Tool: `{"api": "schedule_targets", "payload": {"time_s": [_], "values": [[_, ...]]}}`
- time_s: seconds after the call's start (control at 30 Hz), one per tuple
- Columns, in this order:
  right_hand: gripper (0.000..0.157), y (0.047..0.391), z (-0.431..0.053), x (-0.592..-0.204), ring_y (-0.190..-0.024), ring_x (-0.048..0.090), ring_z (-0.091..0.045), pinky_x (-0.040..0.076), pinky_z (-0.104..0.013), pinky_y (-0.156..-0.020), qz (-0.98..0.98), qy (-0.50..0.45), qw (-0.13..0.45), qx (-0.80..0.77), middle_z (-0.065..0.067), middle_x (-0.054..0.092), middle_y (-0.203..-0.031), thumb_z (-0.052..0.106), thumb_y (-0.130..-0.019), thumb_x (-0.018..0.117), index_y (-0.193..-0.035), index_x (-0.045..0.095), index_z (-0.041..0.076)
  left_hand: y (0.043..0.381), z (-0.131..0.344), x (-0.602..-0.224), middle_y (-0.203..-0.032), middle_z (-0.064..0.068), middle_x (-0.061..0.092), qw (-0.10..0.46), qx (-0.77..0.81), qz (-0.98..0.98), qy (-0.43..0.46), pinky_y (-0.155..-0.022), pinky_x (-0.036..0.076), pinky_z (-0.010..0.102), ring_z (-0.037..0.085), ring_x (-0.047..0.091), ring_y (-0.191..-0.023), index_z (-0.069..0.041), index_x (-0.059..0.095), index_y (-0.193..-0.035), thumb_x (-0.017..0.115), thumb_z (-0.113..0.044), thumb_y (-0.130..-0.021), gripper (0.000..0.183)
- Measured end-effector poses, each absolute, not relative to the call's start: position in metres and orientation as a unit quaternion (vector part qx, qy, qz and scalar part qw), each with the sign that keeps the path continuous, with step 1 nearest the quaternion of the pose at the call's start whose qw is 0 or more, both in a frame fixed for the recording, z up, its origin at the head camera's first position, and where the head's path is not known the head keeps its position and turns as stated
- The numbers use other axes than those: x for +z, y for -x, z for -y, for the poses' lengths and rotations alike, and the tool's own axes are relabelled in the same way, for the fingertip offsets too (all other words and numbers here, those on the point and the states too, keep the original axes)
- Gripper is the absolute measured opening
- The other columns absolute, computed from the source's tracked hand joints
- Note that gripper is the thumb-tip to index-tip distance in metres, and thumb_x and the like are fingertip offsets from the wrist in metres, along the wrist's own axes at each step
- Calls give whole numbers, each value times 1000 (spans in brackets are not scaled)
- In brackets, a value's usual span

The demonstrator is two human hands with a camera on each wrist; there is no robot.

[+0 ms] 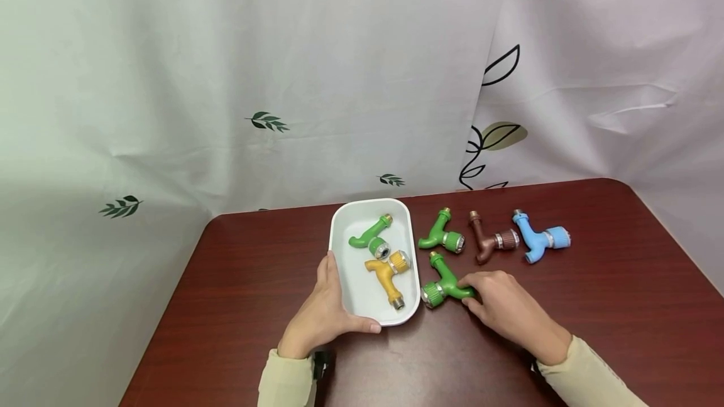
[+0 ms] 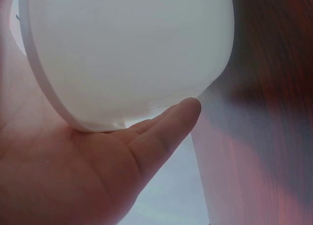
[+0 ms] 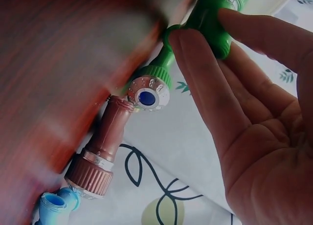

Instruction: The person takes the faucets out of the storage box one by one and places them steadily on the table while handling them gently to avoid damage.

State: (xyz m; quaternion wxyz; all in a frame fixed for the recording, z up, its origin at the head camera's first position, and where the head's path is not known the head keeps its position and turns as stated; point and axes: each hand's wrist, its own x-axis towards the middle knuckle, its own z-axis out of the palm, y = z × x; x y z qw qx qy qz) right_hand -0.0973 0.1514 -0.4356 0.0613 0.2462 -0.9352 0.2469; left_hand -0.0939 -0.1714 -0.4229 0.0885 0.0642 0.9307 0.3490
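Observation:
My right hand (image 1: 506, 303) pinches a green plastic tap (image 1: 447, 278) by its spout between thumb and fingers, just right of the white tray. The tap's ribbed knob points left and lies close by the tray's rim. In the right wrist view the tap (image 3: 208, 27) shows between thumb and fingertips. My left hand (image 1: 322, 316) holds the near left corner of the white tray (image 1: 353, 294), fingers along its left side and thumb at the front rim. Inside the tray lie a green tap (image 1: 370, 231) and a yellow tap (image 1: 386, 275).
To the right of the tray, another green tap (image 1: 437, 236), a brown tap (image 1: 483, 240) and a light blue tap (image 1: 534, 238) lie in a row on the dark red wooden table (image 1: 249, 306). A white leaf-printed cloth (image 1: 339, 80) hangs behind the table.

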Motion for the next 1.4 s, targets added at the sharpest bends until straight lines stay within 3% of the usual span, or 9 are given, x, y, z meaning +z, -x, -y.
{"api": "schedule_targets", "payload": {"time_s": [0.7, 1.4], "values": [[21, 100, -148, -438, -69, 57, -6, 48, -30, -61, 940, -232, 16, 249, 9, 67, -80, 9, -74, 88, -87, 72, 13, 94, 171, -422, -165, 18, 3, 94, 351, -930, -57, -105, 43, 44, 35, 36, -140, 2, -6, -159, 98, -53, -50, 160], [24, 100, -148, -445, -66, 56, -4, 47, -28, -59, 938, -230, 17, 260, 11, 64, -76, 11, -71, 90, -83, 69, 15, 93, 172, -422, -163, 21, 5, 92, 342, -933, -63, -101, 46, 45, 38, 40, -137, 4, -5, -158, 96, -58, -52, 159]]}}
